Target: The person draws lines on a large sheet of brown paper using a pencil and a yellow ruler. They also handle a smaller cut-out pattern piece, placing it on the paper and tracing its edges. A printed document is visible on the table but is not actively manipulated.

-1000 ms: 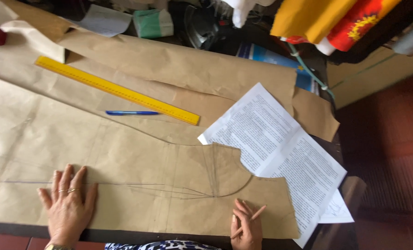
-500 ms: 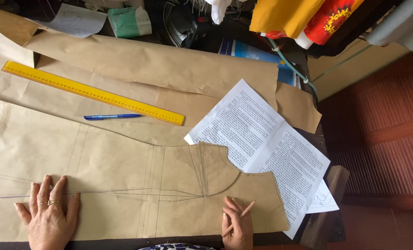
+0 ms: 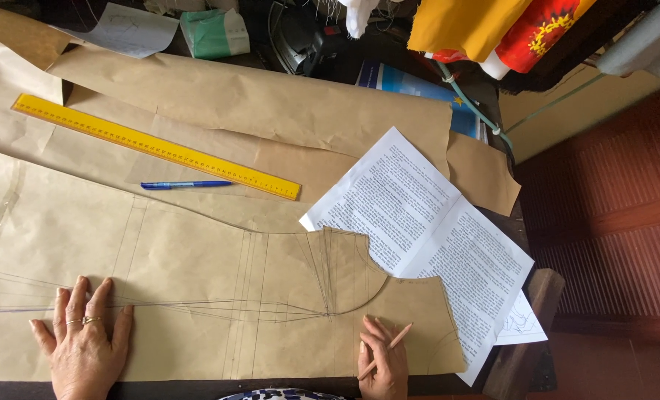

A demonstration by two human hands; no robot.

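**Hands settle on the cut pattern sheet**

Both hands sit a little further along the near edge than half a second ago, and my view has drifted, so the ruler and pen lie nearer the left side. I see the cut brown pattern paper lying flat on the table, pencil lines crossing it. My left hand presses on it, fingers spread wide and flat, rings on one finger. My right hand rests at the paper's near edge, fingers closed around a pencil that slants up to the right. Beyond lie a blue pen and a yellow ruler on larger brown sheets. Printed pages lie to the right, partly under the pattern.
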